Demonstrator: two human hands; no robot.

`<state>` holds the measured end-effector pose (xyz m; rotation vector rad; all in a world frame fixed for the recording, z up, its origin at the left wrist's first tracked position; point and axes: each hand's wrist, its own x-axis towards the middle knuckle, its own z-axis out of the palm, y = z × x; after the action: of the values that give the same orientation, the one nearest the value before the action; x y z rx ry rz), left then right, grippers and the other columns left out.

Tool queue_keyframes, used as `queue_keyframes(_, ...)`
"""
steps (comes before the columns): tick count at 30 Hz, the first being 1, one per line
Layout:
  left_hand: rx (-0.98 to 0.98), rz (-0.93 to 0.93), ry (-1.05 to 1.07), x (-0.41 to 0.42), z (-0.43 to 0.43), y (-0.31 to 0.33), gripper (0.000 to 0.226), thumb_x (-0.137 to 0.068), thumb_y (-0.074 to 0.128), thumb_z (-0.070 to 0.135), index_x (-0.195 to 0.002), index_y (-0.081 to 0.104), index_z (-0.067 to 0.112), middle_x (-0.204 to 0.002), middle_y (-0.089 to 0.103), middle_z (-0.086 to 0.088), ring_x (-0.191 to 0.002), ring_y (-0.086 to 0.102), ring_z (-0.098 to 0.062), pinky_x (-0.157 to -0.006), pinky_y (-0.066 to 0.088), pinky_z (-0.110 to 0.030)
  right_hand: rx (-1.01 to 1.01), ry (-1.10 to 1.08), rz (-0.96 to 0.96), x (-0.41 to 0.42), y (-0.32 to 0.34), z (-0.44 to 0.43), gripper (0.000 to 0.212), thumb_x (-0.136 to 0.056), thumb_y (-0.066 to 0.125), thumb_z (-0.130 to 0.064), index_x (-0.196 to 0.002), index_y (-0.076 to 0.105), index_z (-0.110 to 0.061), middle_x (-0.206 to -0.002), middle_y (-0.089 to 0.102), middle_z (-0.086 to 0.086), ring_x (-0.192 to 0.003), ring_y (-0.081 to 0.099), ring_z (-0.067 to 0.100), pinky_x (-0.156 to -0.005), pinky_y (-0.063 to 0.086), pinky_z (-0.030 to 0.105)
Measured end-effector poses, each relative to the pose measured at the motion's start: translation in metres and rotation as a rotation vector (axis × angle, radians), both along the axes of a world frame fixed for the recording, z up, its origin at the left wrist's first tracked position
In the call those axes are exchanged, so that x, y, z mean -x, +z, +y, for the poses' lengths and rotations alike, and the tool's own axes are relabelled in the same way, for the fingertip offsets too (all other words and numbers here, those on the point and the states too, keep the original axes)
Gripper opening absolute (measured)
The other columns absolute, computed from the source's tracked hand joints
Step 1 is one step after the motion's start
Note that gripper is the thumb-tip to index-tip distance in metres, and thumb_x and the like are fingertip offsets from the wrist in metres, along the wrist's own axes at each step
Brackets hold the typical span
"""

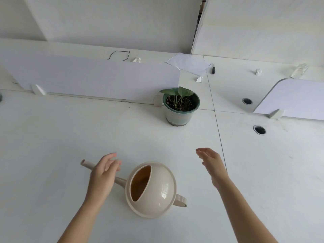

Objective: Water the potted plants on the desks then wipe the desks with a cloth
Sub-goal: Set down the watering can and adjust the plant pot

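Head view: watering step, nothing lifted yet, by my read. Beige watering can (152, 189) stands upright on the near part of the white desk (52, 137), between both hands. Its handle (180, 200) points near-right and its long thin spout (87, 164) runs off to the left. Left hand (102, 174) hovers over the spout, fingers loosely spread, holding nothing; can't tell if it touches the spout. Right hand (213, 163) is off to the right of the can, apart from it, palm open and fingers relaxed, also empty. Potted plant (181, 106) sits farther back and right of the can, just in front of the white divider panel (91, 76). Can is smooth glossy plastic, a round dome with an oval fill opening on top. Pot looks glazed, with a green rim, pale banded sides and dark crumbly soil under a few broad leaves. Next move likely needs the right hand on the handle, then a lift and carry toward the pot with the spout aimed at the soil. No cloth in view. Far desk holds loose paper (189, 64) and crumpled scraps.
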<state>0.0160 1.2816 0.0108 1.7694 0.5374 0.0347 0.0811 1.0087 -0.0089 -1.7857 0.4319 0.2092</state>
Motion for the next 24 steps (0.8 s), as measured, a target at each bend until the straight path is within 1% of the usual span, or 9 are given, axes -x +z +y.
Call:
queue_keyframes(2, -0.002, 0.007, -0.068, -0.027, -0.013, 0.004, 0.039, -0.073, 0.052, 0.032, -0.109, 0.055, 0.019, -0.094, 0.063, -0.001, -0.097, 0.059, -0.027, -0.094, 0.042, -0.039, 0.013, -0.008, 0.0, -0.02, 0.0, 0.001, 0.026, -0.09, 0.049, -0.011, -0.113, 0.06, -0.007, -0.106, 0.057, 0.005, -0.099, 0.05, 0.017, -0.075, 0.039, 0.025)
queue_keyframes(4, -0.003, 0.002, -0.145, -0.057, -0.029, 0.003, 0.035, -0.086, 0.056, 0.024, -0.12, 0.054, 0.016, -0.108, 0.061, -0.004, -0.108, 0.057, -0.024, -0.098, 0.041, -0.038, 0.013, -0.014, -0.007, -0.041, 0.001, 0.003, 0.031, -0.09, 0.048, -0.012, -0.119, 0.057, -0.008, -0.113, 0.056, 0.007, -0.1, 0.049, 0.017, -0.082, 0.036, 0.028)
queue_keyframes(6, 0.027, -0.009, -0.197, -0.088, -0.046, 0.002, 0.038, -0.094, 0.048, 0.016, -0.131, 0.048, 0.013, -0.122, 0.054, -0.003, -0.118, 0.051, -0.019, -0.102, 0.037, -0.034, 0.006, -0.035, -0.017, -0.062, 0.001, 0.003, 0.035, -0.09, 0.048, -0.014, -0.124, 0.052, -0.01, -0.12, 0.055, 0.01, -0.101, 0.047, 0.018, -0.083, 0.035, 0.029)
queue_keyframes(10, 0.132, 0.029, -0.2, -0.155, -0.074, -0.009, 0.047, -0.098, 0.034, 0.028, -0.143, 0.032, 0.014, -0.147, 0.037, -0.001, -0.133, 0.038, -0.018, -0.112, 0.03, -0.04, -0.007, -0.114, -0.04, -0.104, 0.002, -0.001, 0.041, -0.091, 0.047, -0.019, -0.132, 0.045, -0.014, -0.133, 0.049, 0.012, -0.111, 0.047, 0.022, -0.086, 0.033, 0.029)
queue_keyframes(14, 0.239, 0.072, -0.107, -0.212, -0.091, -0.029, 0.054, -0.099, 0.019, 0.04, -0.147, 0.023, 0.014, -0.153, 0.028, -0.005, -0.138, 0.032, -0.019, -0.115, 0.024, -0.041, -0.07, -0.14, -0.09, -0.139, 0.002, -0.007, 0.047, -0.092, 0.046, -0.021, -0.138, 0.037, -0.016, -0.143, 0.041, 0.009, -0.128, 0.041, 0.023, -0.092, 0.031, 0.028)
queue_keyframes(17, 0.407, 0.07, -0.065, -0.242, -0.094, -0.039, 0.058, -0.098, 0.012, 0.046, -0.147, 0.02, 0.017, -0.155, 0.024, -0.004, -0.141, 0.027, -0.018, -0.112, 0.021, -0.04, -0.134, -0.118, -0.136, -0.157, -0.001, -0.009, 0.052, -0.094, 0.045, -0.021, -0.143, 0.027, -0.016, -0.15, 0.031, 0.003, -0.136, 0.032, 0.018, -0.098, 0.027, 0.025)
queue_keyframes(19, 0.547, 0.078, -0.099, -0.254, -0.095, -0.043, 0.061, -0.095, 0.006, 0.053, -0.147, 0.019, 0.024, -0.156, 0.022, -0.002, -0.144, 0.019, -0.016, -0.114, 0.014, -0.043, -0.17, -0.072, -0.157, -0.164, -0.003, -0.007, 0.052, -0.095, 0.043, -0.021, -0.144, 0.025, -0.015, -0.15, 0.031, 0.0, -0.135, 0.032, 0.015, -0.1, 0.027, 0.024)
queue_keyframes(21, 0.648, 0.09, -0.167, -0.258, -0.097, -0.045, 0.064, -0.092, 0.0, 0.059, -0.146, 0.021, 0.031, -0.154, 0.027, 0.001, -0.144, 0.017, -0.014, -0.115, 0.007, -0.045, -0.195, -0.022, -0.184, -0.167, -0.006, -0.003, 0.045, -0.097, 0.038, -0.021, -0.141, 0.032, -0.017, -0.138, 0.043, -0.007, -0.125, 0.041, 0.01, -0.097, 0.029, 0.023)
queue_keyframes(24, 0.67, 0.083, -0.252, -0.256, -0.104, -0.05, 0.065, -0.09, -0.006, 0.059, -0.142, 0.025, 0.037, -0.151, 0.033, 0.009, -0.142, 0.021, -0.008, -0.114, 0.006, -0.046, -0.193, -0.051, -0.245, -0.17, -0.015, 0.001, 0.037, -0.099, 0.034, -0.023, -0.134, 0.042, -0.022, -0.124, 0.051, -0.013, -0.115, 0.047, 0.007, -0.1, 0.034, 0.028)
